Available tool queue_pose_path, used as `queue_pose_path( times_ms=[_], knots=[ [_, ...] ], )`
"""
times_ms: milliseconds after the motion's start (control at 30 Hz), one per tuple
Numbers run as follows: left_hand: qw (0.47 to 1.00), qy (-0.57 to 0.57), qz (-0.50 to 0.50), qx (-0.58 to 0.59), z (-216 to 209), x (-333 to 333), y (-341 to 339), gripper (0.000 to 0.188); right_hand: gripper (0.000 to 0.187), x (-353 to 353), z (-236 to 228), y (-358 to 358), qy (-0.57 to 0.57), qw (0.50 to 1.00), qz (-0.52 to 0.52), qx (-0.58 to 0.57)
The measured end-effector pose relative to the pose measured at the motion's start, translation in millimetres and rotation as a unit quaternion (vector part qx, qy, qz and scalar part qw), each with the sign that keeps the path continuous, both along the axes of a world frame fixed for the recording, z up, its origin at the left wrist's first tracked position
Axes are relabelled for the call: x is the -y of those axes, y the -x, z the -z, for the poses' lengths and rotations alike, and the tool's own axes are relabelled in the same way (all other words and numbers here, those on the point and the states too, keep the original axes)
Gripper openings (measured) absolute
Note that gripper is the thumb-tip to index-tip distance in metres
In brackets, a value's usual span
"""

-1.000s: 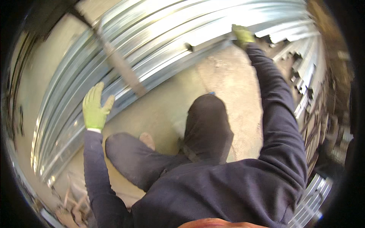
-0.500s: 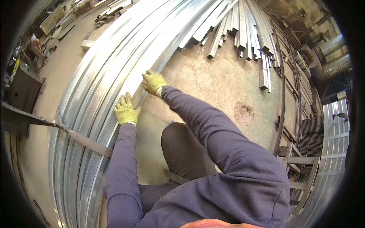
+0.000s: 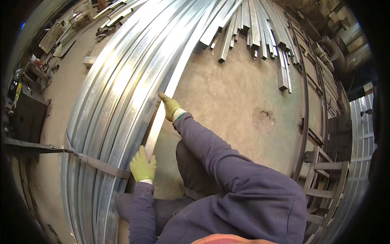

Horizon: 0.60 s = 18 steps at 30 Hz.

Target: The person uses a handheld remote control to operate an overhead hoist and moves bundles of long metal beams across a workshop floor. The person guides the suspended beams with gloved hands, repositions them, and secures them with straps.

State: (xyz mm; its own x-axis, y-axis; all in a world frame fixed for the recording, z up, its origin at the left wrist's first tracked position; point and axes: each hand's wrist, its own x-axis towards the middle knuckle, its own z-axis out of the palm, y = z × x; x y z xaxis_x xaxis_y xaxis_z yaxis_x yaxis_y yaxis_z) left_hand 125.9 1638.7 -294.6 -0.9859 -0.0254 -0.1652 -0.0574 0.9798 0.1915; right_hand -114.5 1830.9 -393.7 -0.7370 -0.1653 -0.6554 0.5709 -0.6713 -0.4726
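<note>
Both my hands wear yellow-green work gloves. A bright square metal tube (image 3: 155,129) lies apart from the near right side of a long bundle of galvanized steel tubes (image 3: 109,101). My left hand (image 3: 142,165) grips this tube at its near end, the fingers partly hidden. Farther up its length, my right hand (image 3: 170,107) is closed around it from the right side. A dark gap shows between the tube and the bundle. The grey webbing strap (image 3: 101,164) crosses the bundle left of my left hand.
Shorter square tubes (image 3: 254,30) with staggered ends lie at the far middle. Along the right runs a dark metal frame (image 3: 305,118), with a ladder-like steel rack (image 3: 327,166) nearer me. A dark machine-like box (image 3: 30,110) stands at the left. The concrete floor (image 3: 227,93) has a rough patch.
The tube at the bundle's right side has come away from it toward me. My left hand has moved nearer and gripped its end; my right hand has shifted slightly nearer along it.
</note>
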Motion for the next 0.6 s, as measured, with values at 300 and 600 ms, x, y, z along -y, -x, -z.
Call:
queue_pose_path(
  times_ms=[300,600],
  knots=[
    [0.973,-0.22,-0.068,0.03,22.1,-10.7,14.5,0.066,0.088,-46.6,4.9,-5.8,-0.692,0.553,-0.402,-0.233],
    [0.953,-0.282,0.08,-0.076,-23.6,-88.5,133.4,0.065,0.061,-122.3,-25.6,4.8,-0.205,0.971,-0.103,-0.07]
  ],
)
